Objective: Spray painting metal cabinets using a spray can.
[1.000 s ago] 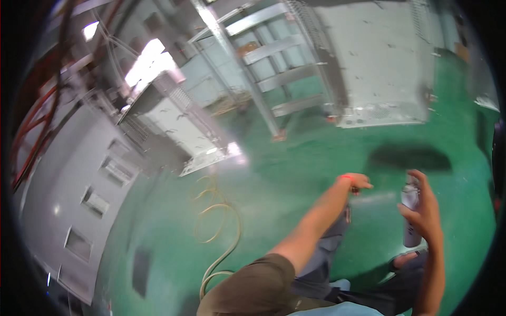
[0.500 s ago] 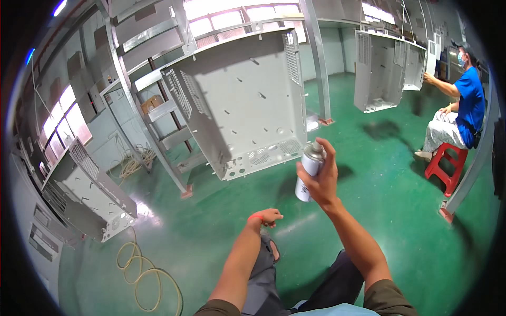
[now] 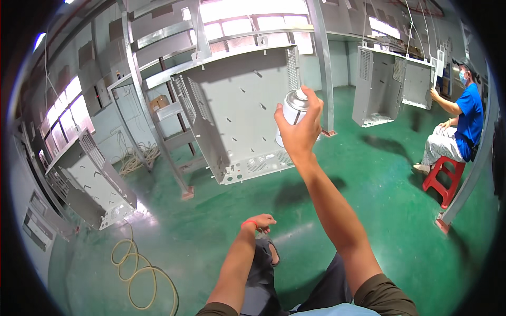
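Note:
My right hand [image 3: 303,129] is wrapped around a white spray can [image 3: 290,111] with a silver top, the index finger on its nozzle. The can is raised in front of the lower right part of a grey sheet-metal cabinet shell [image 3: 242,105], which hangs open side toward me. Short pins stick out of its back panel, and its sides and bottom have perforations. The can hides part of the shell's right wall. Lower down, my left hand [image 3: 261,222], with a red band at the wrist, hangs over my leg, its fingers loosely curled in with nothing seen in them.
Another grey shell [image 3: 92,181] hangs at the left, above a coiled yellow hose [image 3: 134,266] on the green floor. At the right, a person in blue [image 3: 466,108] sits on a red stool [image 3: 444,179] and touches a further hanging shell [image 3: 377,87]. Metal posts [image 3: 322,68] stand behind.
My right hand has lifted the spray can up and left, from below the shell's corner to in front of it. My left hand has shifted slightly; the view has tilted a little.

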